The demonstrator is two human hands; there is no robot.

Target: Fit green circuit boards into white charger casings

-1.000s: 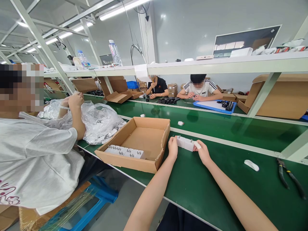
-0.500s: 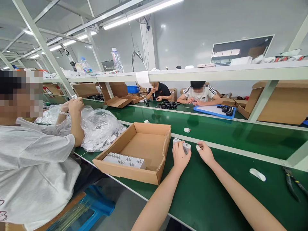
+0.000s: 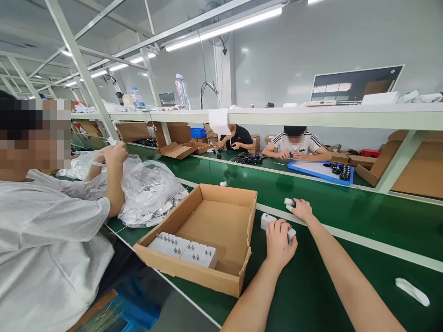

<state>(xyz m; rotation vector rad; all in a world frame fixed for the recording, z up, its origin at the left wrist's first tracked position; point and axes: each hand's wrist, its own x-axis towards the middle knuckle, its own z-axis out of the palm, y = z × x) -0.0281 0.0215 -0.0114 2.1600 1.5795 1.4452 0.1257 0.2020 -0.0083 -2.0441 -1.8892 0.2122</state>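
Note:
My left hand (image 3: 281, 244) is closed around white plug adapters (image 3: 268, 220) standing in a row on the green bench, with metal prongs facing up. One adapter shows left of the fingers and part of another to the right. Farther forward, my right hand (image 3: 302, 210) has thumb and fingers at a loose white plug adapter (image 3: 288, 201) on the green belt, seemingly pinching it. A white cover is on the thumb tip. Left of my hands, a shallow cardboard box (image 3: 221, 210) holds several white adapters (image 3: 183, 249), prongs up, along its near side.
Clear plastic bags of white parts (image 3: 152, 193) lie left of the box, beside a seated co-worker (image 3: 51, 221). Another white piece (image 3: 223, 183) is on the belt. A white strip-like object (image 3: 411, 291) lies at right. Two co-workers sit across, under a shelf (image 3: 256, 115).
My right hand has reached forward to the loose adapter on the belt. My left hand stays at the row of adapters. The view has shifted, and the pliers at right are out of frame.

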